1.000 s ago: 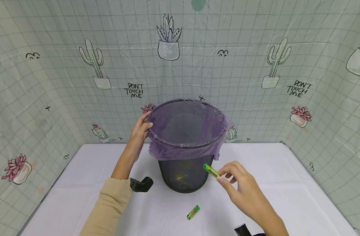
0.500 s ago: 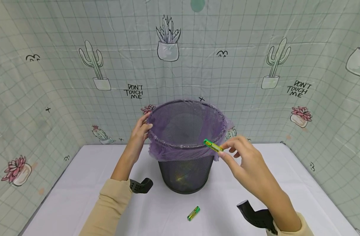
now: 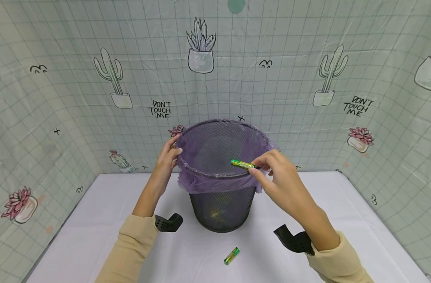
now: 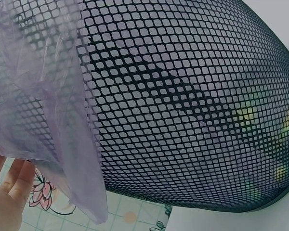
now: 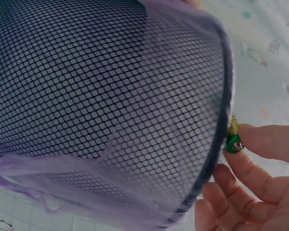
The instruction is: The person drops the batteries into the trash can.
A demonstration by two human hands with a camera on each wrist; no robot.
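We pinch a green battery (image 3: 242,164) between thumb and fingertips of our right hand (image 3: 275,177), holding it level just over the near rim of the black mesh bin (image 3: 222,204). Most of the battery reaches past our fingertips and hangs over the open mouth, above the purple liner (image 3: 215,182) that folds down over the rim. From the right wrist view we see only the battery's end (image 5: 233,139) poking out beside the rim, the fingers (image 5: 274,142) curled round it.

Our left hand (image 3: 167,157) grips the rim on its own side, thumb over the edge and fingers on the outside, steadying the bin. In the left wrist view only a bit of palm (image 4: 7,192) shows beneath the hanging liner.

As we judge it, we are at the drop: the battery is carried over the opening but not yet let go. The next move calls for opening the pinch while the battery is well inside the rim, so it does not catch on the liner's edge.

A second green battery (image 3: 231,255) lies on the white table (image 3: 95,236), below our right wrist and nearer to us than the bin's base.
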